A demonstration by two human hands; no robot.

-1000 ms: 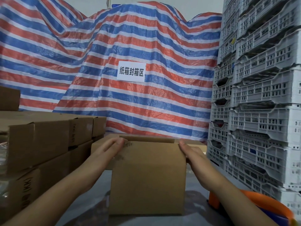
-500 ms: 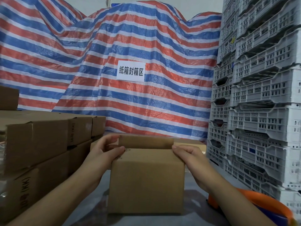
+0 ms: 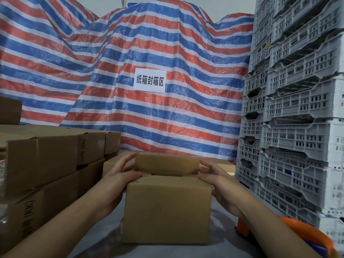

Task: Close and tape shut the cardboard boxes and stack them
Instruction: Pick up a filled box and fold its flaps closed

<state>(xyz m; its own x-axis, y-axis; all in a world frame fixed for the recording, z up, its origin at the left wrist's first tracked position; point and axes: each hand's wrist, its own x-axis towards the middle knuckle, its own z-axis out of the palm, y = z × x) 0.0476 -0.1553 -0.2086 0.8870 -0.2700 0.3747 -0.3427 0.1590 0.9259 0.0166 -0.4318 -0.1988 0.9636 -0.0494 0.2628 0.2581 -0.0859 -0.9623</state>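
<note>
A small brown cardboard box [image 3: 167, 211] stands on the grey table [image 3: 104, 237] right in front of me. Its near flap lies folded down over the opening. The far flap [image 3: 167, 162] still stands upright behind it. My left hand [image 3: 119, 176] is at the box's top left corner, thumb pressing on the near flap and straight fingers touching the far flap's left edge. My right hand [image 3: 216, 180] mirrors it at the top right corner, its fingers on the far flap's right edge. What is inside the box is hidden.
Closed cardboard boxes [image 3: 42, 161] are stacked at the left. Grey plastic crates [image 3: 297, 127] tower at the right. A striped tarp with a white sign [image 3: 149, 81] fills the back. An orange and blue object [image 3: 307, 233] lies at the lower right, and more cardboard [image 3: 111, 163] lies behind the box.
The near flap, upright a second ago, has been folded down flat. Both hands slid to the top corners and their fingers reached back to the far flap.
</note>
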